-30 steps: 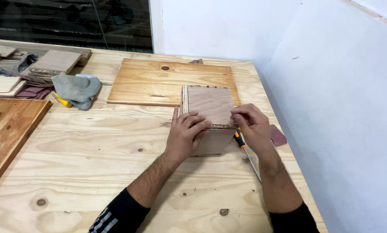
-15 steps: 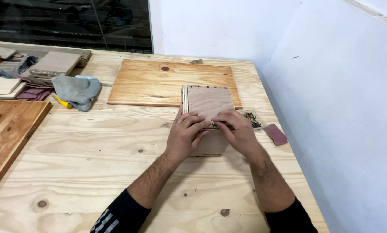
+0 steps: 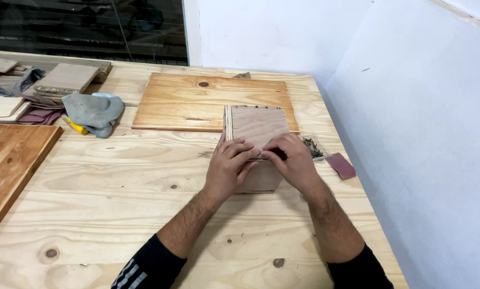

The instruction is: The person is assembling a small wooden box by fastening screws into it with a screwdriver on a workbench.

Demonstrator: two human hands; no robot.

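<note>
Both hands on the box (image 3: 257, 134): your left hand (image 3: 230, 166) presses its near edge, fingers flat; right hand (image 3: 292, 160) pinches a small dark bit there, steady it before moving

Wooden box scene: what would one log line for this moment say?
left hand: on box edge | right hand: pinching small dark item there, unclear | nails, sandpaper beside | table

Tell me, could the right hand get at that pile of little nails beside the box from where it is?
Probably yes. The right hand rests on the wooden box, and the nails lie on the table just to its right, with nothing between them.
</note>
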